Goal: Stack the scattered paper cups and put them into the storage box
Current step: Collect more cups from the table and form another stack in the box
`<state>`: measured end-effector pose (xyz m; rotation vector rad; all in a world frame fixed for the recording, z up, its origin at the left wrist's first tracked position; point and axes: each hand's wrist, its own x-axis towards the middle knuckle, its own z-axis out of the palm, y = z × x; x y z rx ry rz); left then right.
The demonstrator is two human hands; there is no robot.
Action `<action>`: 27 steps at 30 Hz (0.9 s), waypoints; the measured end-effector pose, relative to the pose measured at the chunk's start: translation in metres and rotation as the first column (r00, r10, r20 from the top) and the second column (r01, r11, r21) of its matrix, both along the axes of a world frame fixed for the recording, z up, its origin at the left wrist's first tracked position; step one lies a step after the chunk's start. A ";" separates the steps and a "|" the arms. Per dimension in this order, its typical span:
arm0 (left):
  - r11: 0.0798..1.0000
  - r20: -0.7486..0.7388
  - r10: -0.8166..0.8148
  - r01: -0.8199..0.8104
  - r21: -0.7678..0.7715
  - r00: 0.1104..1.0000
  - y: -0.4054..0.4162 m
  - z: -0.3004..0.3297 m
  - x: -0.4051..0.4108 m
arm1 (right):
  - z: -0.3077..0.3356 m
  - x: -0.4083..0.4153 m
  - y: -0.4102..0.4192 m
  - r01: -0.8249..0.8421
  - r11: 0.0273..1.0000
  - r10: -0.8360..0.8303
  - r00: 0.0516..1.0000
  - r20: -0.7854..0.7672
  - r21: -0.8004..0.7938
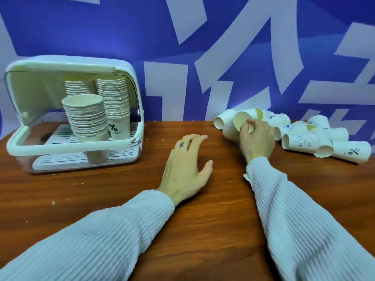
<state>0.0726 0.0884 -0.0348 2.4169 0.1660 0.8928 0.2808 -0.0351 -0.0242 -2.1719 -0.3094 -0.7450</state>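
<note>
Cups (308, 141) lie scattered on counter (213, 199), right; three stacks (89, 118) stand in open box (129, 82), left. Right hand (256, 138) grips one cup (241, 120) by its rim; left hand (187, 165) rests flat, fingers relaxed, holding nothing.

Cups (316, 138) scattered sideways – box (73, 147) open, stacks (87, 118) inside.

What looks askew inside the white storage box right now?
The front stack of nested paper cups in the white plastic storage box leans left at the top, unlike the straighter back stacks. It could tip. Nothing looks spilled or damaged.
</note>
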 end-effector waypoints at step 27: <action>0.952 -0.114 0.012 -0.046 -0.301 0.993 0.011 0.002 0.004 | -0.010 0.081 0.091 -0.141 0.989 0.132 0.982 -0.135 -0.054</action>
